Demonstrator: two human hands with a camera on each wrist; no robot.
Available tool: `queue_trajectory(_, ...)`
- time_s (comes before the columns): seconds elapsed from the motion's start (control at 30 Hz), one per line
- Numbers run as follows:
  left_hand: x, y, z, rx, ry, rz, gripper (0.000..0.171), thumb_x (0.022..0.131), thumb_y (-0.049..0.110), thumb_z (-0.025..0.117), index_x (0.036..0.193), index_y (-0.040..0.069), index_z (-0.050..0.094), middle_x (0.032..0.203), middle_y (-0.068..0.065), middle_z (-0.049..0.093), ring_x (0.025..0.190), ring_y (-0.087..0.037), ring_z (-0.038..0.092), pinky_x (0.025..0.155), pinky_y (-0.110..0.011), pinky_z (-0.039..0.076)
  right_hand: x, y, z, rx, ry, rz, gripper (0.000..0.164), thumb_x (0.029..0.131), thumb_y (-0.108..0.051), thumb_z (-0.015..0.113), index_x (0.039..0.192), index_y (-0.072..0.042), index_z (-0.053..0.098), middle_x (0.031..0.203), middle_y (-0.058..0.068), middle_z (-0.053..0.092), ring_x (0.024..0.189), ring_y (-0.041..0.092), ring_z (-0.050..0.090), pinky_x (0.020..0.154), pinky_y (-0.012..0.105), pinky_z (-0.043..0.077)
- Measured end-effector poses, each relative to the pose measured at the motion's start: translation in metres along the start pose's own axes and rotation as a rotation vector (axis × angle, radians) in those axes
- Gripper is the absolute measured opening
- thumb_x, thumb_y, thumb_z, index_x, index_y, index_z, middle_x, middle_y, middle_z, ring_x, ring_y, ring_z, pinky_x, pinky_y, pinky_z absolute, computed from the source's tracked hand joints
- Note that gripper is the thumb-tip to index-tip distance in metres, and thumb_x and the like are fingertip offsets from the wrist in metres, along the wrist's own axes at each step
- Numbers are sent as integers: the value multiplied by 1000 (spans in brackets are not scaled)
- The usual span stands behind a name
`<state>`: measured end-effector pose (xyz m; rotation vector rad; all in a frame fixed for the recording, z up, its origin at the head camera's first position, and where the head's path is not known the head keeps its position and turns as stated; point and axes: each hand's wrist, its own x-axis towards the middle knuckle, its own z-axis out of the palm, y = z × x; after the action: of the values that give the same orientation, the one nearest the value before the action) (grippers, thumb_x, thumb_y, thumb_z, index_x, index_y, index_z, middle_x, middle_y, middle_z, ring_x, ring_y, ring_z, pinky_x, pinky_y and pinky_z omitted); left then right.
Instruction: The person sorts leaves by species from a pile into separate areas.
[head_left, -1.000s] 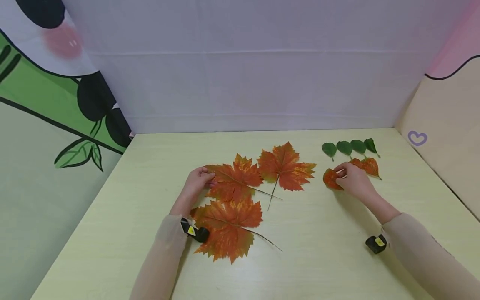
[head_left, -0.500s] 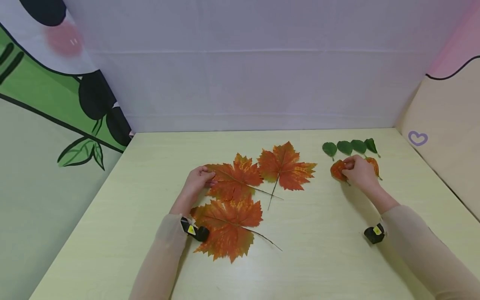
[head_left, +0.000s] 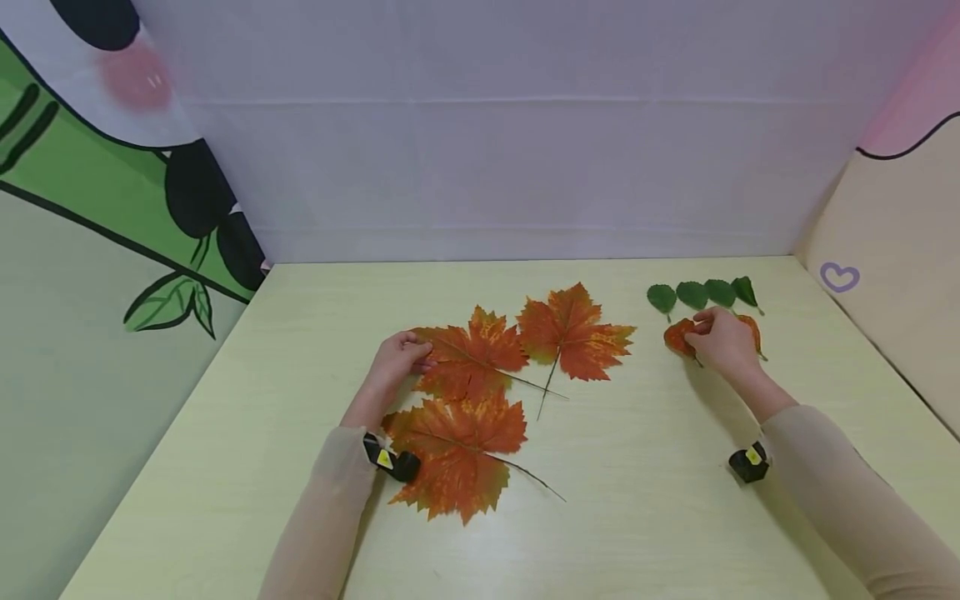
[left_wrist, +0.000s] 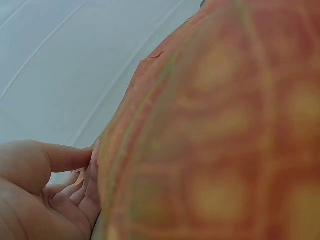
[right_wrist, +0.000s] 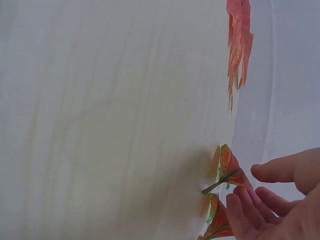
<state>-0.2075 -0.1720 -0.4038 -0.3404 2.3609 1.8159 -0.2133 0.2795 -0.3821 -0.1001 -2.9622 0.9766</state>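
Observation:
My left hand (head_left: pixel 395 360) pinches the left edge of an orange maple leaf (head_left: pixel 468 354) between thumb and fingers. In the left wrist view this hand (left_wrist: pixel 47 185) is beside a blurred orange leaf surface (left_wrist: pixel 210 130). My right hand (head_left: pixel 726 342) is at a small orange leaf (head_left: pixel 679 337), covering part of the row behind it. Seen from the right wrist, the fingertips (right_wrist: pixel 240 200) touch the small leaf (right_wrist: pixel 230 167), and the thumb stands apart from them. Another small orange leaf (head_left: pixel 752 332) shows past the hand.
Several small green leaves (head_left: pixel 692 294) form a row behind the small orange ones. Two more maple leaves, one nearer (head_left: pixel 457 454) and one to the right (head_left: pixel 573 333), lie on the pale table (head_left: pixel 600 517). A cloth backdrop (head_left: pixel 487 183) rises at the table's back edge.
My right hand has carried the small orange leaf back and to the right, beside the other small orange leaves, and its thumb is now off the leaf. The left hand has stayed in place.

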Motion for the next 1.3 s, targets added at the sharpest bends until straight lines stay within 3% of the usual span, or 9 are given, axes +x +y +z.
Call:
queue_trajectory(0.27,0,-1,-1,2,0,0,18,92,12,52,102,3,41,81,-4,55,62,-8,61,64,-22,51,-3,-14,2,-19,81,-94,31,83,-11,57,108,7,55,96,25,57,86,36,53,71,44,43)
queue_trajectory(0.4,0,-1,-1,-4,3,-2,16,92,13,52,100,4,41,79,-3,55,62,-8,61,64,-22,51,0,-27,10,8,39,-106,31,85,-13,56,110,6,54,98,23,58,89,36,55,74,44,44)
queue_trajectory(0.67,1,1,-2,-2,0,-6,15,92,14,52,97,5,42,80,-2,57,63,-9,61,65,-22,51,12,-54,21,37,-133,-130,35,89,-17,54,116,5,51,107,23,58,98,36,54,80,44,44)
queue_trajectory(0.97,0,7,-4,13,-34,10,16,92,14,52,97,5,40,73,1,59,60,-9,62,64,-24,52,33,-71,47,25,-280,-100,58,90,-27,55,133,6,36,124,26,50,109,39,50,89,46,43)
queue_trajectory(1.13,2,15,-1,37,-60,27,21,91,15,54,100,4,40,73,0,61,60,-9,62,67,-25,51,42,-78,63,24,-267,-51,66,85,-37,59,132,3,36,122,22,51,106,35,52,86,43,44)
queue_trajectory(1.3,4,30,2,46,-97,55,22,91,15,54,101,3,39,81,-3,60,62,-10,62,69,-27,52,47,-84,72,-76,-213,-15,72,78,-50,63,125,2,45,118,20,54,101,33,54,78,41,46)
